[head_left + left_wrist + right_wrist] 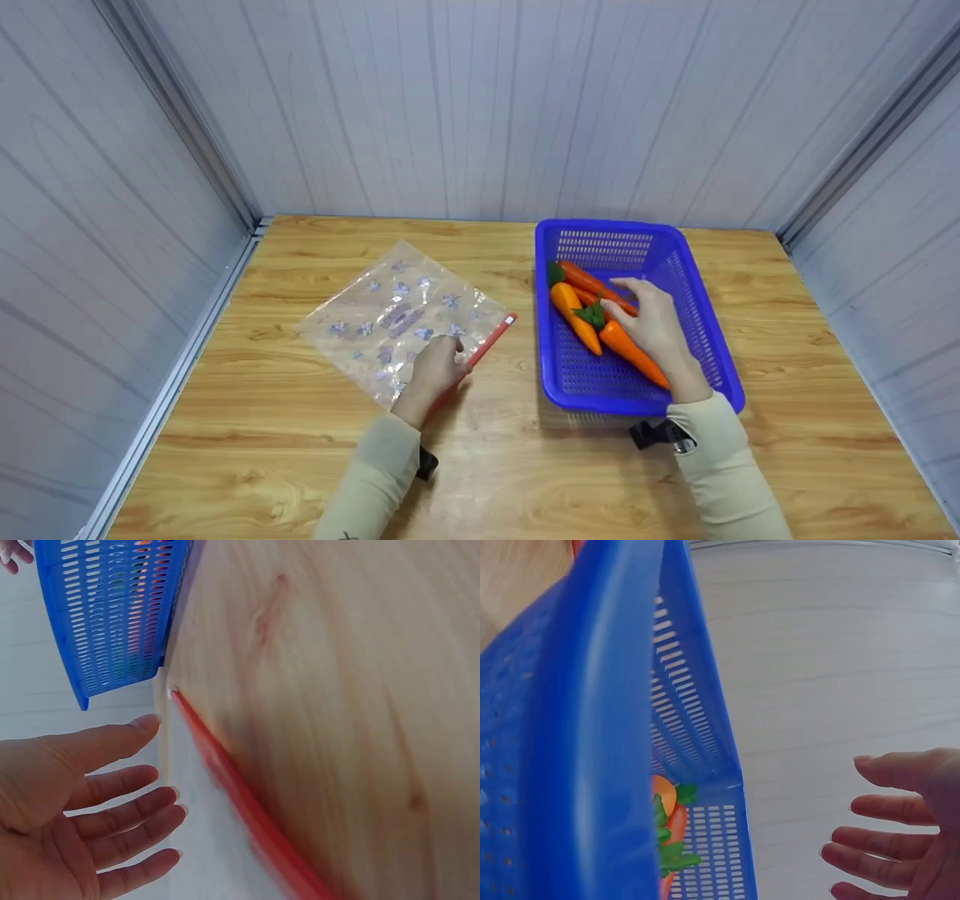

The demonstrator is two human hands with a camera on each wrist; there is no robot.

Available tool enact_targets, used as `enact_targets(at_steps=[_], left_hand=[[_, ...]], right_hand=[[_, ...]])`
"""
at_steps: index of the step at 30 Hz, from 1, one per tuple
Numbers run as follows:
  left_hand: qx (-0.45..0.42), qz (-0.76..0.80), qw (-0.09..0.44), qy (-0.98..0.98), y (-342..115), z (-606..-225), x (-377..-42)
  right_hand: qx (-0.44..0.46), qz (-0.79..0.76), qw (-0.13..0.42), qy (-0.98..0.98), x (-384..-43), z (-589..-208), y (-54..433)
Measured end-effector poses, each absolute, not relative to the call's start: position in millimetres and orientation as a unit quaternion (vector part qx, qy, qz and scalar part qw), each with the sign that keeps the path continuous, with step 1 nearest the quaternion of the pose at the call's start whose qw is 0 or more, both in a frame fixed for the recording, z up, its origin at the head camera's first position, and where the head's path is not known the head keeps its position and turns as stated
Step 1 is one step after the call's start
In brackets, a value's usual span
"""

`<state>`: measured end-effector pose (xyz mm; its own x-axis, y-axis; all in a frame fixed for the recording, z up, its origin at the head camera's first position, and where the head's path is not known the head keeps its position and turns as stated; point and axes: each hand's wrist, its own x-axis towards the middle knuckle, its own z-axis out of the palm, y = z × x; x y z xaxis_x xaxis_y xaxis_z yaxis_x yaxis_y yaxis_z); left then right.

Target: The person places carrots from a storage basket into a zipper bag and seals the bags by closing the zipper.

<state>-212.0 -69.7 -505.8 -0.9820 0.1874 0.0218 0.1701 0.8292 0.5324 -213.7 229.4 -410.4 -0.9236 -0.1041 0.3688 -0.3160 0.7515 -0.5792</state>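
Observation:
My left hand (435,366) hovers over the lower right edge of a clear printed plastic bag (401,289), close to its red zip strip (492,339). In the left wrist view its fingers are loosely extended and hold nothing. My right hand (660,326) is over a blue plastic basket (549,360), thumb and fingers apart and bent downward above several carrots. Nothing is between them in the right wrist view. The carrots include a bright orange one (634,355), a yellower orange one (576,319) and a redder one (585,277), with green tops.
The bag lies flat on the wooden table (225,420), left of the basket. Pale panel walls (465,112) enclose the table at the back and both sides. A dark wrist camera (651,435) sits under the right sleeve.

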Motion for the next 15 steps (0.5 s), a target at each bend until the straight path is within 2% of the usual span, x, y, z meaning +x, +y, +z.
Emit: enact_targets(at_steps=[9, 15], left_hand=[[0.08, 0.249, 0.029, 0.965, -64.9, -519.7, -214.4], [0.077, 0.225, -0.006, 0.971, -62.8, -524.5, -214.8]], right_hand=[[0.112, 0.402, 0.185, -0.89, -202.4, -427.1, 218.2], [0.099, 0.432, 0.189, -0.876, -196.9, -439.9, 211.3]])
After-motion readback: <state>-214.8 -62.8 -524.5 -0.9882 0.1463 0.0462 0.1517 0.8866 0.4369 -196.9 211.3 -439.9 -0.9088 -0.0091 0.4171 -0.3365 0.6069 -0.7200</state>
